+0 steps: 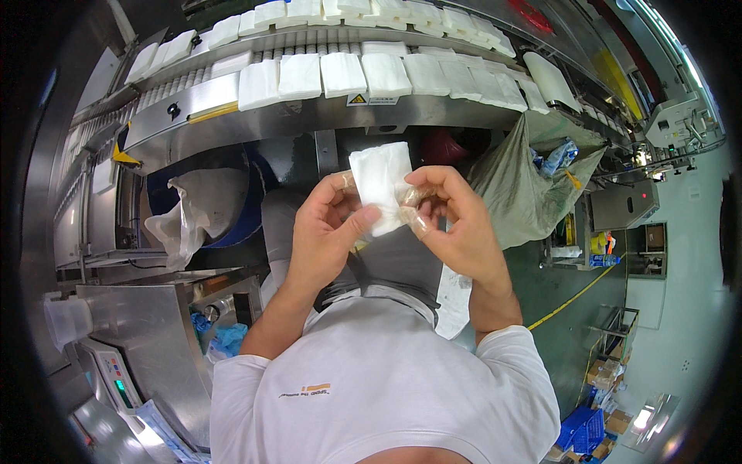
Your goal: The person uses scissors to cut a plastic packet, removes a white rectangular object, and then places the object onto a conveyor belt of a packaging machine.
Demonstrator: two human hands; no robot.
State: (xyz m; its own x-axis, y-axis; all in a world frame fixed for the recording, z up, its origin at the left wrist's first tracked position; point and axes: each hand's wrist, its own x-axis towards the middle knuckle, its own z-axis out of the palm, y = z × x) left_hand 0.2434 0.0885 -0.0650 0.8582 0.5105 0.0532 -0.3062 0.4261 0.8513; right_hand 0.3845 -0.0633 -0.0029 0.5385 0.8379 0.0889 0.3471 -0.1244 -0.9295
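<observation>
Between my two hands, above my lap, is a folded white tissue-like pad (380, 174), upright and a little tilted. My left hand (328, 232) grips its lower left side, the thumb laid across the front and the fingers behind. At the lower right edge, my right hand (457, 220) pinches the pad with its thumb and fingers. Clear tape-like wrapping shows on several of the right fingers. Similar white pads (344, 73) stand in a row along the front of the conveyor ahead of me.
The roller conveyor's metal edge (301, 116) curves across the front, with more pads behind. A large greenish sack (510, 185) hangs at right, a blue bin with a whitish bag (205, 209) stands at left. Near left is a steel cabinet (147, 325) beside a digital scale (116, 379).
</observation>
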